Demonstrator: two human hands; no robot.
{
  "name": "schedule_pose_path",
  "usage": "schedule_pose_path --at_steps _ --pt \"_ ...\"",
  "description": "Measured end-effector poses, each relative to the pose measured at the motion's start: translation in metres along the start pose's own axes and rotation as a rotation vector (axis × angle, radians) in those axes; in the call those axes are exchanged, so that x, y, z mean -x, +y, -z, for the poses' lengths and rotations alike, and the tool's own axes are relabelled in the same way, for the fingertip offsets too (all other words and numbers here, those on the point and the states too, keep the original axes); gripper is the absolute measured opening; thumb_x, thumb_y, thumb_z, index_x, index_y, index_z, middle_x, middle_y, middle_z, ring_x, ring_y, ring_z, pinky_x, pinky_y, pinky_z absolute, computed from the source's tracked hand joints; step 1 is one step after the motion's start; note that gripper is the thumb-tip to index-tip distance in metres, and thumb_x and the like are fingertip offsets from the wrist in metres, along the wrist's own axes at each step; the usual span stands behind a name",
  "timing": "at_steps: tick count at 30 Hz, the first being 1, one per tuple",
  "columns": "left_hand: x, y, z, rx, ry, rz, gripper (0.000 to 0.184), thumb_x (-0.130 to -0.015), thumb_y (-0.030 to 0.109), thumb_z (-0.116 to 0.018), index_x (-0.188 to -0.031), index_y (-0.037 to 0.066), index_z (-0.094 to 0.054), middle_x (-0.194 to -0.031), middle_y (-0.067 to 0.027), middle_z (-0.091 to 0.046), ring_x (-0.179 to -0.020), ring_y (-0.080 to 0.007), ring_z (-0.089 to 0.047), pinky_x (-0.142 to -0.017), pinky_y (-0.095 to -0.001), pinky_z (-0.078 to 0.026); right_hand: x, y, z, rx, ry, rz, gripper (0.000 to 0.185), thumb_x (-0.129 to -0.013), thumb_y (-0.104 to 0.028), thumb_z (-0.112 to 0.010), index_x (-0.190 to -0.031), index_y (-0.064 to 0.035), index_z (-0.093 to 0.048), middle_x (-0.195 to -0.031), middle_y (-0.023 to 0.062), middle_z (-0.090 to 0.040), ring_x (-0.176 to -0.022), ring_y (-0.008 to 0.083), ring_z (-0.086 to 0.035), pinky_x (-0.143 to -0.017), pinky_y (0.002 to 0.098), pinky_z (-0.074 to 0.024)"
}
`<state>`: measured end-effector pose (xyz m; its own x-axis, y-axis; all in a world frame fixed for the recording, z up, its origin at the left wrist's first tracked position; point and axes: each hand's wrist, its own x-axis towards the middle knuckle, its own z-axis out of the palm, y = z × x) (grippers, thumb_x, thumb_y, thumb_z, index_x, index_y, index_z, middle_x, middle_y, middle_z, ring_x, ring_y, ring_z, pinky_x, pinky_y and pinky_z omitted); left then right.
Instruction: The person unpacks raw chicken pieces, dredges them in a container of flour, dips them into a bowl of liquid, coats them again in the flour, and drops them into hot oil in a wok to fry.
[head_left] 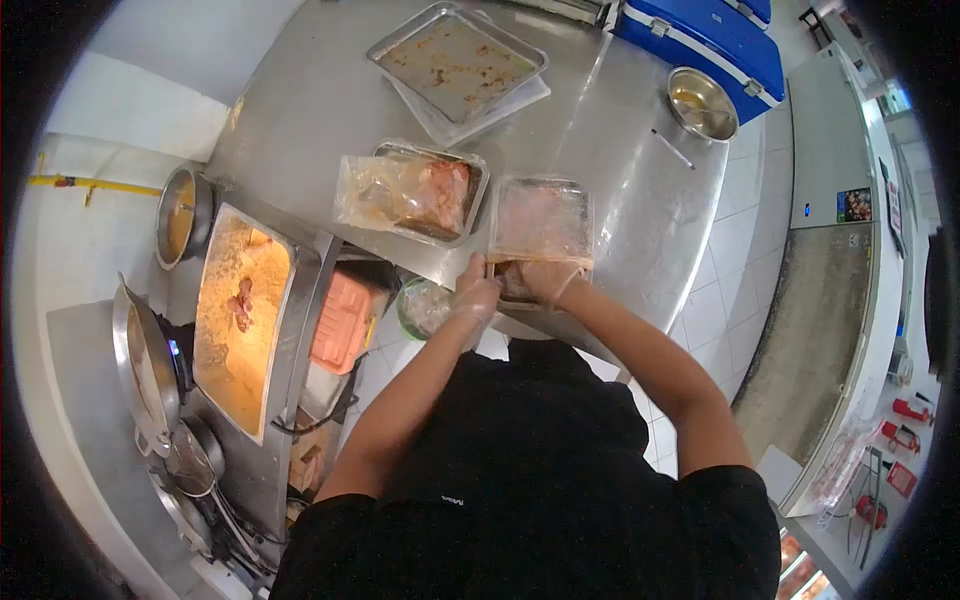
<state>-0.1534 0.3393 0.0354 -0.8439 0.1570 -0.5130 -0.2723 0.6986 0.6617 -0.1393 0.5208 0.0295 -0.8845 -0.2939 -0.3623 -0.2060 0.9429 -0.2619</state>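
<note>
A metal tray (592,222) sits at the table's near edge, with clear plastic over its far part. Pinkish meat shows through the plastic and in the uncovered near end. My left hand (479,290), in a clear plastic glove, grips the tray's near left side. My right hand (552,281), also gloved, reaches into the near end beside the meat; its fingers are hidden. Just left of this tray stands a second metal tray (481,190), holding a clear bag (385,192) and a block of raw meat (448,195).
An empty stained tray (455,65) lies at the back on a white lid (440,125). A steel bowl (703,105) and a blue cooler (710,50) are back right. To the left is a pan of orange crumbs (240,330) with a meat piece; below it, an orange basket (342,322).
</note>
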Motion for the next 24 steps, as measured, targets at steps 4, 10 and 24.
schedule_pose_path --at_steps 4,10,24 --pt "-0.001 -0.004 0.007 0.049 0.017 -0.029 0.04 -0.088 0.021 -0.065 -0.123 0.005 -0.054 -0.109 -0.0287 -0.066 -0.108 -0.0467 -0.062 -0.093 -0.0504 -0.047 0.005 0.021 -0.011 -0.122 0.153 0.471 0.028 -0.089 -0.015 -0.058 -0.114 -0.0049 -0.066 -0.106 0.0188 -0.069 -0.099 0.0373 -0.067 -0.09 0.0427 -0.0533" --pt "0.015 -0.006 0.005 0.032 0.3 -0.311 0.034 -0.089 0.015 -0.063 -0.12 0.004 -0.057 -0.104 -0.0244 -0.065 -0.093 -0.039 -0.065 -0.085 -0.0443 -0.051 0.014 0.044 0.011 -1.205 0.087 0.017 0.032 -0.089 -0.01 -0.066 -0.12 -0.0023 -0.062 -0.103 0.0142 -0.071 -0.095 0.0242 -0.07 -0.085 0.0391 -0.0565" --pt "-0.001 0.0 -0.004 1.126 -0.296 0.095 0.022 -0.093 0.017 -0.066 -0.113 0.013 -0.059 -0.086 -0.001 -0.057 -0.068 -0.0118 -0.057 -0.056 -0.0285 -0.047 0.016 0.055 0.019 -1.636 0.074 -0.2 0.04 -0.087 -0.001 -0.065 -0.126 -0.0097 -0.061 -0.102 0.0056 -0.068 -0.092 0.0161 -0.068 -0.073 0.0284 -0.0552"
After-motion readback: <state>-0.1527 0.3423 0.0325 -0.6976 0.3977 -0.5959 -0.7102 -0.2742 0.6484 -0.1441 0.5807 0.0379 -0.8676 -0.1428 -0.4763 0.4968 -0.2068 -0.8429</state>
